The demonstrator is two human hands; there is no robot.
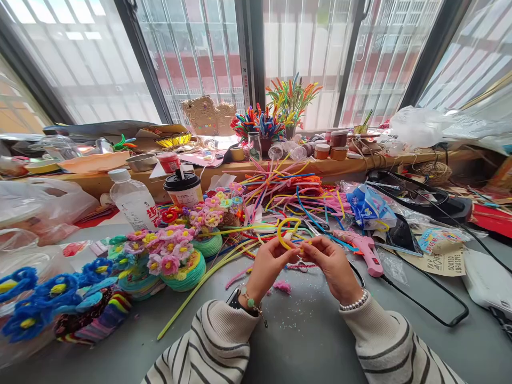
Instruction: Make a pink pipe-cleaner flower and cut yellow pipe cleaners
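Note:
Both hands meet over the middle of the grey table. A yellow pipe cleaner, bent into open loops, rises from between them. My left hand pinches its lower left part between thumb and fingers. My right hand is closed on the same piece at its right end, the fingertips nearly touching those of the left. The exact ends are hidden by the fingers. Below the hands lie a pink fuzzy tuft and small pale clippings. A pink glue gun rests just right of my right hand.
Pipe-cleaner flowers and blue flowers stand at left, near a bottle and a lidded cup. Loose pipe cleaners heap behind the hands. A black cable loops at right, beside a white device.

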